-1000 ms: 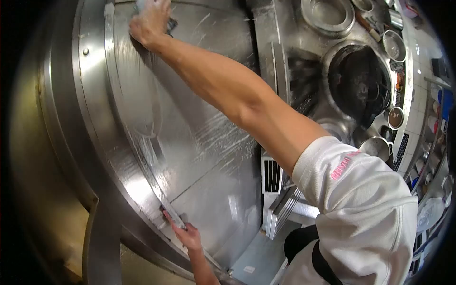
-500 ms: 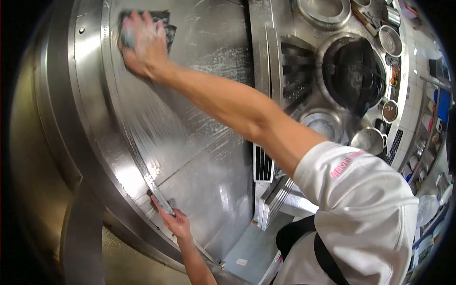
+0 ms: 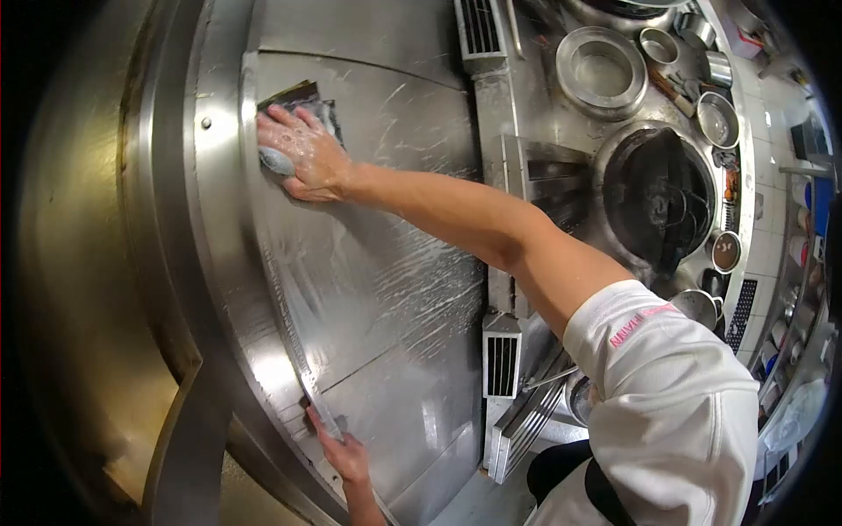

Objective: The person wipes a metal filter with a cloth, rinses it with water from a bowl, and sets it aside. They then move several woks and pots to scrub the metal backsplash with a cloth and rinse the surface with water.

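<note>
My right hand (image 3: 303, 156) presses nearly flat on a dark scouring pad (image 3: 328, 118) against a brushed steel panel (image 3: 351, 289). Soap suds cover its fingers, and a small grey-blue oval piece (image 3: 276, 160) shows at the edge of the palm. Wet foam streaks run over the panel around the pad. Lower down, my left hand (image 3: 342, 451) is closed around a raised metal rim (image 3: 307, 377) along the panel's side, fingers on one face and thumb on the other.
Slatted metal vents (image 3: 502, 364) line the panel's right side. Beyond stand a large blackened wok (image 3: 658, 197), a round steel ring (image 3: 602, 72) and several pots, including a small pan (image 3: 718, 120). A broad curved steel edge (image 3: 167, 263) runs along the left.
The whole view has shifted, so the scene sits lower and more of the upper panel shows. My right hand, blurred before, has slid slightly toward my left hand, which keeps hold of the rim.
</note>
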A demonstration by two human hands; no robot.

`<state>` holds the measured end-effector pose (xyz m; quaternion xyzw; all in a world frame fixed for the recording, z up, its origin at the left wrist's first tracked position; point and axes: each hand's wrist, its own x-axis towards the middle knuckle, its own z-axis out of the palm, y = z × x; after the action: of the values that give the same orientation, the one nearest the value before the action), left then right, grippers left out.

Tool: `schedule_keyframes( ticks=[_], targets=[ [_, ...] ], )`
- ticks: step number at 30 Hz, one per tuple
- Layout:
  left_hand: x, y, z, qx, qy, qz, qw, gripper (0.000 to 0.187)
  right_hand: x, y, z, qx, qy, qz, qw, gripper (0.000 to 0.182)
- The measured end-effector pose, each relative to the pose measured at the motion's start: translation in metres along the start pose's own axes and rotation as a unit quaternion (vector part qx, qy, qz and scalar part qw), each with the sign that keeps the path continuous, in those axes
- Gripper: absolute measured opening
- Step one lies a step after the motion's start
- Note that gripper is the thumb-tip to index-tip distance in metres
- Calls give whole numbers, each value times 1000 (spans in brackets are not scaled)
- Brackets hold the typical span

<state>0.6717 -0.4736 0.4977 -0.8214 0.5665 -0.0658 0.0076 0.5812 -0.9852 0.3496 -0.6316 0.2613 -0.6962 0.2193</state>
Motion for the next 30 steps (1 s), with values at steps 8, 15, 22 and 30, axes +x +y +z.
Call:
schedule_keyframes(
  ticks=[8,15,22,30],
  targets=[
    [-10,-32,9,105,35,41,993,65,-17,-36,22,23,80,221,972,61],
    [-18,-41,1,78,13,-10,997,61,-99,-52,-4,163,-175,-308,921,82],
    [-6,-20,-3,45,-2,-22,999,69,-90,-69,40,21,-13,92,995,68],
    [9,13,1,47,33,78,995,71,-147,-116,-7,70,-250,-226,939,91]
  ],
)
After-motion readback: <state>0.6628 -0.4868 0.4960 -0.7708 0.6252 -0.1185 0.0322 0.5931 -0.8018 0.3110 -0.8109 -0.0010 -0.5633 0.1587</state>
